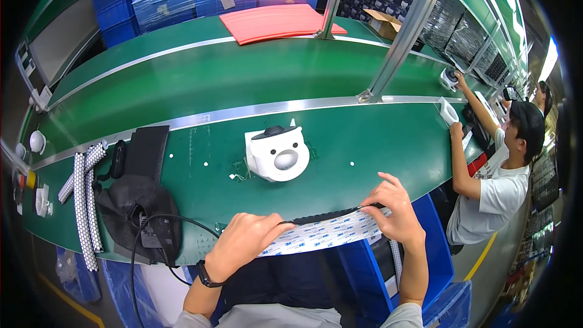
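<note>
A long white adhesive-backed strip with a black mesh edge [322, 231] lay stretched along the near rim of the green table [243, 79], the left hand [243, 240] closed on one end and the right hand [395, 206] pinching the other. Uneven pull risked creasing or tearing it. A white bear-faced plastic housing [279, 155] stood just beyond.
</note>
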{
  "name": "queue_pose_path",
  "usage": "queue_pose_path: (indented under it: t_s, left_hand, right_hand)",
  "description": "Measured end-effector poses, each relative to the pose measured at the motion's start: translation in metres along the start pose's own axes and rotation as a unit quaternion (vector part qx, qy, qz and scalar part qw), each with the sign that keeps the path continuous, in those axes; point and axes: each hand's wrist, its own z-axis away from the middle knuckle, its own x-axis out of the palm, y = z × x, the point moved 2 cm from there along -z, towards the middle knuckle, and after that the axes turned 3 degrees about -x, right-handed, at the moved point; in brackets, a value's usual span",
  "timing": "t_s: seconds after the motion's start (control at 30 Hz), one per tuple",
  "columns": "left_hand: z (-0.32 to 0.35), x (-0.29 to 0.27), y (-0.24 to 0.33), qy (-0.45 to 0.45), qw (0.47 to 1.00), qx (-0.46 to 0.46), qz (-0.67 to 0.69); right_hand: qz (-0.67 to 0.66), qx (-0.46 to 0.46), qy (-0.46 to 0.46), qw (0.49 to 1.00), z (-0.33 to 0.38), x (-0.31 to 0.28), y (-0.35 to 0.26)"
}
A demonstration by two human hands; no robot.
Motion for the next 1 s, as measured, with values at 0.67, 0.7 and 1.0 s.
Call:
queue_pose_path:
  t_s: [0.67, 0.7, 1.0]
  left_hand:
    - [0.010, -0.013, 0.006, 0.108, 0.988, -0.044, 0.097]
    - [0.010, -0.013, 0.007, 0.108, 0.988, -0.044, 0.096]
    - [0.006, -0.017, 0.019, 0.088, 0.982, -0.054, 0.156]
  right_hand:
    - [0.019, -0.019, 0.011, 1.000, 0.008, -0.005, -0.008]
    - [0.024, -0.021, 0.018, 0.999, 0.009, -0.004, -0.008]
    - [0.049, -0.042, 0.075, 0.995, 0.014, -0.004, -0.007]
